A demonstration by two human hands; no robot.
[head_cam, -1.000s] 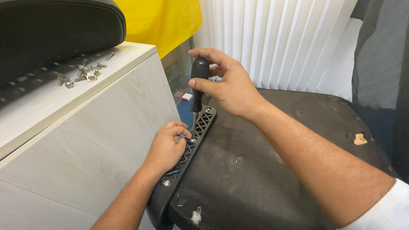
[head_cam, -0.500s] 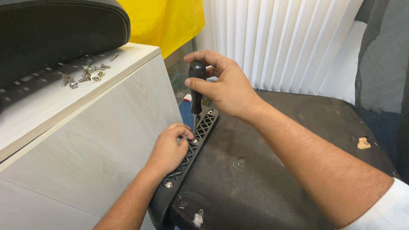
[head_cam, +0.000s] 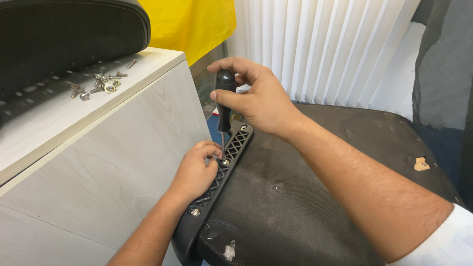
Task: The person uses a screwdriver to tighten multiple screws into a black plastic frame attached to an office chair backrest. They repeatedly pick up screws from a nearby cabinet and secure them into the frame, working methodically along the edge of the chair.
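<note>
Two bare hands, both busy at one black lattice bracket (head_cam: 209, 192), taken as the landmark for every place below.

Largest first: an upturned seat (head_cam: 315, 197), dark and covered in fabric, spreading to the right of the bracket and carrying it along its left edge. Judged heavy and bulky, stiff on this side, lying flat and so not likely to slide.

Left of the bracket, touching or almost touching it, a pale wooden cabinet (head_cam: 98, 148).

Then the bracket itself: long, narrow, hard plastic by the look. Probably light and rigid, with an open mesh giving good purchase to fingertips. Best held by the long edges, away from the screw holes.

Right hand (head_cam: 261, 101), above the far part of the bracket, closed around the black handle of a screwdriver (head_cam: 224, 106), thumb and fingers wrapped near the top. Screwdriver upright, thin metal shaft pointing down to the middle of the bracket. Handle smooth and rounded, maybe slippery, so better gripped fully round, as now.

Left hand (head_cam: 194, 172) resting on the left edge of the bracket, fingers curled, thumb and forefinger close together at a small silver screw (head_cam: 224, 161) under the tip. Cannot tell if really pinching the screw or only steadying it. Screw tiny and hard, easy to drop.

Smallest: loose screws (head_cam: 101, 83) with washers, far left of the bracket, on top of the cabinet.
</note>
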